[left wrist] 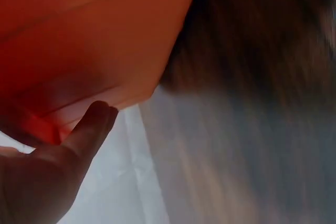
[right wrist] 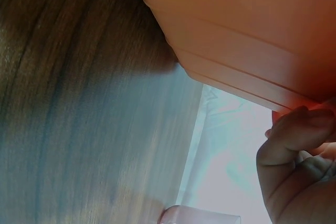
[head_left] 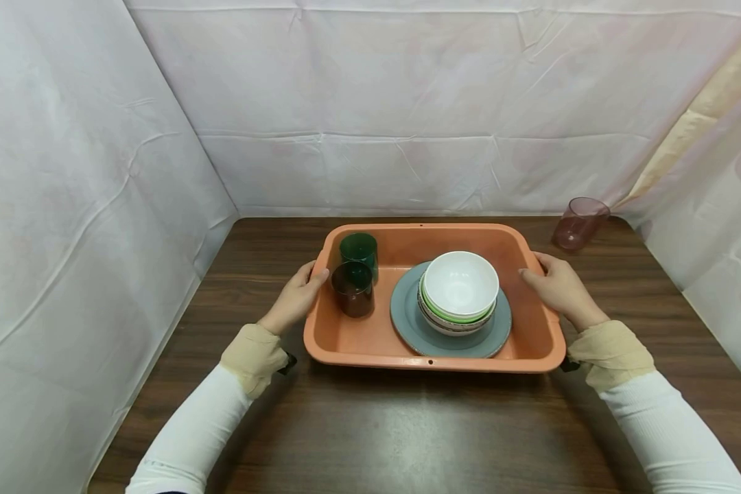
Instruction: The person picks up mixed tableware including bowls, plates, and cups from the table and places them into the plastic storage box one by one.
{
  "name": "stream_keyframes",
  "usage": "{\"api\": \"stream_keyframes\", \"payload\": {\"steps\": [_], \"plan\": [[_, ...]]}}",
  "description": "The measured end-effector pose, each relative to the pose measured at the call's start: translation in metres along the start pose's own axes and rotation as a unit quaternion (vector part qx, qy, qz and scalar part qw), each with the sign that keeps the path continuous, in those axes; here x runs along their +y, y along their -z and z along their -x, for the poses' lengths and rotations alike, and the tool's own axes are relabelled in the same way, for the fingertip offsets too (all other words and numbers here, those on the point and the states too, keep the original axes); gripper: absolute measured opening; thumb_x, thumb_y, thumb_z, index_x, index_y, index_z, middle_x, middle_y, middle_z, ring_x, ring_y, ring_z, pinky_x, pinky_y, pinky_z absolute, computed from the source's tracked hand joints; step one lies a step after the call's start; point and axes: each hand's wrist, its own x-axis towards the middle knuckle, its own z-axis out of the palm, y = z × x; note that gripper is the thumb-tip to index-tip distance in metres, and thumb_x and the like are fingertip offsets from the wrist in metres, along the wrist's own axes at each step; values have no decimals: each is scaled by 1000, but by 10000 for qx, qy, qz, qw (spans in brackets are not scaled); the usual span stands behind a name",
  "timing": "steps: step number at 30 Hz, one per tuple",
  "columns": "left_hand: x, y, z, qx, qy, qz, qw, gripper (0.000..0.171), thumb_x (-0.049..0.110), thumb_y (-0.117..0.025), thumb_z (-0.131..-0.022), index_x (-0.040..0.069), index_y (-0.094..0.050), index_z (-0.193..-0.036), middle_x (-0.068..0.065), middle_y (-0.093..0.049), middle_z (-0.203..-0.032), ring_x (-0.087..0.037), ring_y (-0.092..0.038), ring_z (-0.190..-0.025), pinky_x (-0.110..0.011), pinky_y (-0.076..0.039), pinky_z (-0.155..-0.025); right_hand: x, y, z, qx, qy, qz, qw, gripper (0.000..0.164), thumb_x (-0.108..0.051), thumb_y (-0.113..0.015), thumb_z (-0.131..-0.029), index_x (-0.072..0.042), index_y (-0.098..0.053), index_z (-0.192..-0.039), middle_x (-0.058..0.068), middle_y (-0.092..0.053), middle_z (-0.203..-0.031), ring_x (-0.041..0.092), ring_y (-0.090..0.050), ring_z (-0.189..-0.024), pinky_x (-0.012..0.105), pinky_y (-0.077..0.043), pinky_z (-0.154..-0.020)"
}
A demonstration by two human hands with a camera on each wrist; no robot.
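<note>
An orange plastic tub [head_left: 370, 358] is held at its two short ends. My left hand [head_left: 295, 295] grips the left rim, thumb [left wrist: 92, 124] on top in the head view. On the opposite rim, my right hand [head_left: 562, 289] holds on the same way. Inside the tub, a white bowl [head_left: 460, 283] tops a stack with a green bowl [head_left: 451, 317] and patterned bowls beneath. The stack sits on a grey-blue plate [head_left: 407, 319]. To its left stand a green cup [head_left: 359, 247] and a brown cup [head_left: 353, 298]. Whether the tub touches the table cannot be told.
A pink see-through cup [head_left: 580, 223] stands on the dark wooden table [head_left: 420, 432] at the back right, beyond my right hand. White sheeting [head_left: 370, 103] hangs behind the table and along both sides.
</note>
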Motion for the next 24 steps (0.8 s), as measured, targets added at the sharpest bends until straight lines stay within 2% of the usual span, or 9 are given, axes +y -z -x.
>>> {"api": "stream_keyframes", "payload": {"steps": [3,9,14,19,21,24], "plan": [[-5,-5,-2,258,17,130,9996,66,34,-36,-116,-3,-15,-166,-32,-39,-159,-46,-54,-138,-54,-48,-114,0,0,-1,-9,-3,-19,10000,65,-30,-48,-110,15,-34,-157,40,-57,-139,46,-70,-109,45,-60,-86],[-9,-8,-3,434,-62,284,9986,61,26,-35,-116,-4,-17,-165,-33,-41,-157,-47,-56,-136,-56,-49,-113,0,-2,-3,49,54,1,10000,66,-30,-49,-110,14,-36,-156,40,-58,-139,43,-70,-109,44,-59,-86],[-9,-10,-4,458,-83,297,9985,60,23,-37,-115,-5,-18,-165,-32,-41,-158,-45,-54,-138,-54,-48,-114,3,-1,-4,104,67,-33,9999,66,-33,-50,-110,12,-39,-156,39,-60,-136,40,-72,-104,33,-59,-78],[-7,-11,-4,456,-93,297,9985,58,20,-38,-115,-5,-20,-165,-32,-43,-158,-45,-55,-138,-53,-49,-113,6,6,-5,289,144,147,9994,68,-41,-51,-109,11,-45,-153,36,-66,-128,27,-70,-94,26,-53,-73],[-6,-11,-4,436,-132,262,9986,58,19,-37,-115,-6,-19,-165,-33,-44,-156,-46,-56,-136,-53,-51,-112,6,11,-7,451,134,175,9987,72,-44,-51,-109,10,-41,-156,34,-66,-126,21,-67,-91,25,-51,-74],[-5,-12,-4,435,-186,243,9986,57,18,-37,-115,-7,-21,-164,-34,-46,-154,-46,-58,-134,-53,-52,-110,7,20,-9,780,139,-210,9966,81,-45,-55,-107,8,-28,-162,37,-63,-129,5,-65,-80,18,-51,-70]]}}
